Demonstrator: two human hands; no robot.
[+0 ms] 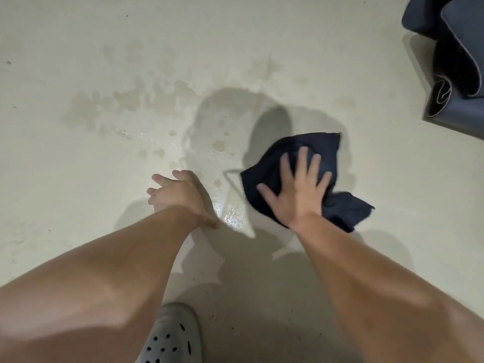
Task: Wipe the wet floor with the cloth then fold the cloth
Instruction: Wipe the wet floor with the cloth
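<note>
A dark navy cloth (pixel 324 150) lies crumpled on the pale concrete floor (pixel 78 166), right of centre. My right hand (pixel 296 189) presses flat on it, fingers spread and motion-blurred. My left hand (pixel 178 195) rests on the bare floor to the left of the cloth, fingers apart, holding nothing. Wet patches (pixel 131 100) darken the floor beyond both hands, and a shiny wet film (pixel 233 216) glistens between the two hands.
Dark blue folded mats or cushions (pixel 455 61) are stacked at the upper right edge. A grey perforated clog (pixel 170 336) on my foot shows at the bottom centre. Shadows of my arms fall across the floor.
</note>
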